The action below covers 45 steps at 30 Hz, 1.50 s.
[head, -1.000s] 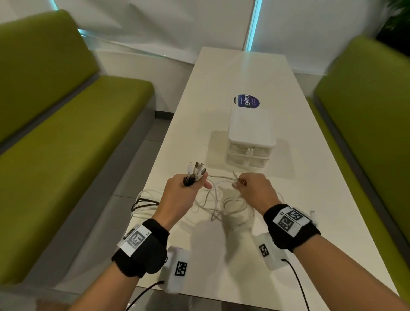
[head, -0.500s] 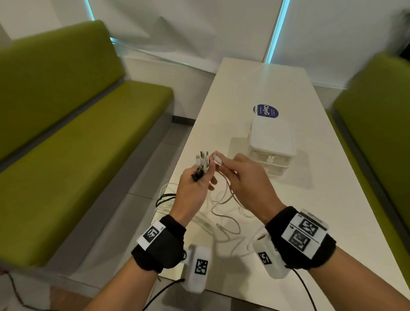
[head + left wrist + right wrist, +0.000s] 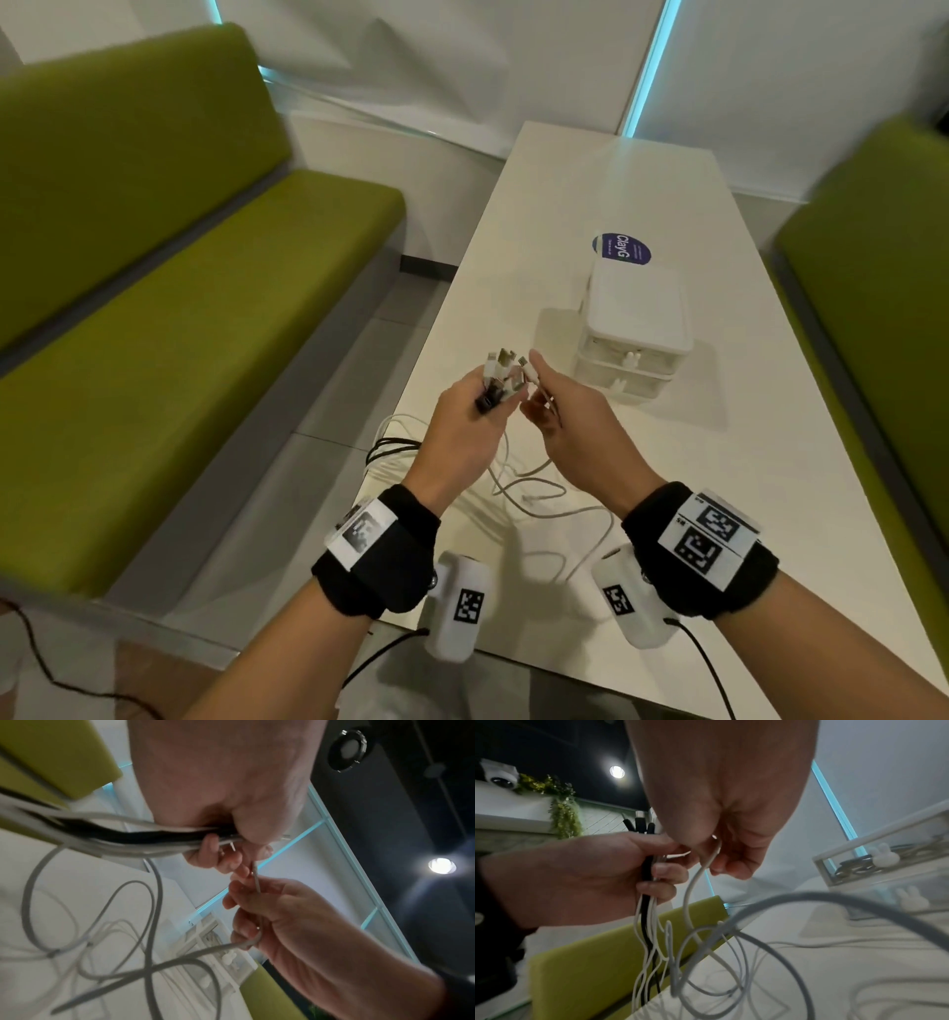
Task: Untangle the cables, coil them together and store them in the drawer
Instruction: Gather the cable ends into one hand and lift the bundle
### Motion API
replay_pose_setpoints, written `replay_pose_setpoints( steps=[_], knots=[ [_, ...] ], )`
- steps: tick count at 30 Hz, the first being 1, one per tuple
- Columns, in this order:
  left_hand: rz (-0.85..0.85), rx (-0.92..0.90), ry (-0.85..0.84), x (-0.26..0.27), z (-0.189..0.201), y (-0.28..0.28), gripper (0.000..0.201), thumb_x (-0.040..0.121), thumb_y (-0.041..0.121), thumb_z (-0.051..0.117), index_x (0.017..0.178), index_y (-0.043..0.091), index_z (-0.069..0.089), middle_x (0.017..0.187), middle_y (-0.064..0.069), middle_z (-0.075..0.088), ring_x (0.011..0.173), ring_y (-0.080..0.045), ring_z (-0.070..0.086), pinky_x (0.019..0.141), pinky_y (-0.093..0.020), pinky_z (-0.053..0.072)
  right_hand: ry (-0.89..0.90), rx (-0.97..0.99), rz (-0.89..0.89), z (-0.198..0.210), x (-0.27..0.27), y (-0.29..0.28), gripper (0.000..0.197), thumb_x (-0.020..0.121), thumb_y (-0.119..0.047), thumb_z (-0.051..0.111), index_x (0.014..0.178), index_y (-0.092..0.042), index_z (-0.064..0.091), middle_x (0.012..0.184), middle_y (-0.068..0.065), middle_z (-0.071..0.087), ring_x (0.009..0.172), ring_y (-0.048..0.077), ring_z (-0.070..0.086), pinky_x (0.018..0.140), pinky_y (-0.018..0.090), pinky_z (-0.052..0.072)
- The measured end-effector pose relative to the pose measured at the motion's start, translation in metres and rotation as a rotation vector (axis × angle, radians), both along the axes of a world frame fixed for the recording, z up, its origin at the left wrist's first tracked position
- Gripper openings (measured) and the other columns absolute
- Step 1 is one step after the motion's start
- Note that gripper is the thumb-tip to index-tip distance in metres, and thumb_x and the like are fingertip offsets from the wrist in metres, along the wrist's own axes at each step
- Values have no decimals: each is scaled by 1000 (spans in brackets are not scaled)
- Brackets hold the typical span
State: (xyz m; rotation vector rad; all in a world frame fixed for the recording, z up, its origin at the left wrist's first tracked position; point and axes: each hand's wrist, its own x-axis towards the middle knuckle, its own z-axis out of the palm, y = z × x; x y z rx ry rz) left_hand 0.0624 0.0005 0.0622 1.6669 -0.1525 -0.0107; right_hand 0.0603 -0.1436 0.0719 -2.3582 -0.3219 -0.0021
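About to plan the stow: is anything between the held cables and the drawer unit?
Nothing visible on the table lies between. The left hand grips the cable ends, the right hand pinches a white cable. Both drawers look closed, and the upper already holds dark coiled cables.

Both raised side by side: left hand (image 3: 464, 426) fisted round a bunch of cable ends (image 3: 500, 372), right hand (image 3: 570, 426) with fingers (image 3: 734, 866) curled, pinching one white cable (image 3: 700, 874).
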Motion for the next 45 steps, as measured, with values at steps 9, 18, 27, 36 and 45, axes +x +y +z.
replay_pose_setpoints(
  steps=[9,18,27,36,45],
  knots=[
    [119,-226,-29,1,11,9,18,100,28,52,92,16,63,81,5,71,62,-9,47,50,-14,33,20,10,17,-1,-2,1,33,95,-6,48,120,-21,62,74,-12,67,76,7,64,72,22,49],
    [241,-727,44,8,35,43,27,104,32,42,88,15,55,59,4,43,47,-13,47,67,-33,55,65,-73,-1,-8,2,-32,34,97,-40,53,80,-16,69,76,-1,71,77,13,66,76,34,51],
    [69,110,-109,-3,13,31,25,99,21,54,76,18,64,59,19,55,54,-2,45,54,-13,34,-132,67,-97,33,12,-41,25,84,-39,72,64,-26,65,54,2,45,54,15,42,57,33,38],
    [-58,182,-248,-13,13,9,13,95,16,61,97,11,73,102,9,73,91,6,64,82,-12,47,35,153,92,50,3,-38,19,84,-38,73,68,-29,73,60,-4,58,61,8,46,59,22,35],
    [78,159,-131,-1,10,34,25,96,6,54,76,14,67,60,12,57,76,-7,59,81,-26,44,86,-100,-6,25,18,-90,29,84,-49,67,101,-25,69,99,-10,66,91,6,62,82,27,50]
  ],
)
